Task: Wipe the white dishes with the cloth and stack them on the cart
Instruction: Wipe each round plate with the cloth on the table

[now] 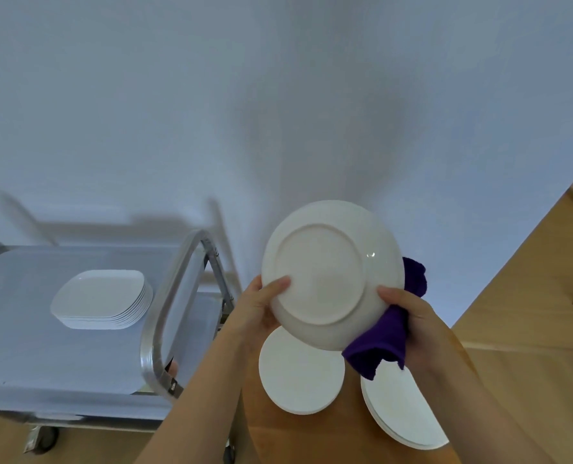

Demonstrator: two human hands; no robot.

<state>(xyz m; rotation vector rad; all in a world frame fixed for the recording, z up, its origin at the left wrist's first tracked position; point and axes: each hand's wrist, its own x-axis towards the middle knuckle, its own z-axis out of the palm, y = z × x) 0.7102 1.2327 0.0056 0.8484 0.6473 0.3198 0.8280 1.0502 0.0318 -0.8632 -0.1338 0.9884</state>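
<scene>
Hands were seen from above, raised before a plain pale wall. A round white plate (332, 274) of smooth glazed ceramic was held up between them, tilted, its underside with the raised circular foot ring turned toward the camera. The left hand (258, 309) was clamped on the plate's lower left rim, thumb laid across the underside, the other fingers hidden behind. The right hand (412, 324) was closed on the lower right rim through a soft, nubby purple cloth (383, 343), which was bunched under the thumb and hung in folds below the plate.

Below the left hand, a small stack of round white plates (300, 371) was set on a smooth wooden table (311, 437). Beneath the right forearm, a second stack of larger round plates (402, 410) was partly covered.

Well to the left of the left hand, a metal cart (174, 296) with a curved tubular handle was parked, its flat top pale. On it, a neat stack of rounded-square white dishes (101, 299) was resting.
</scene>
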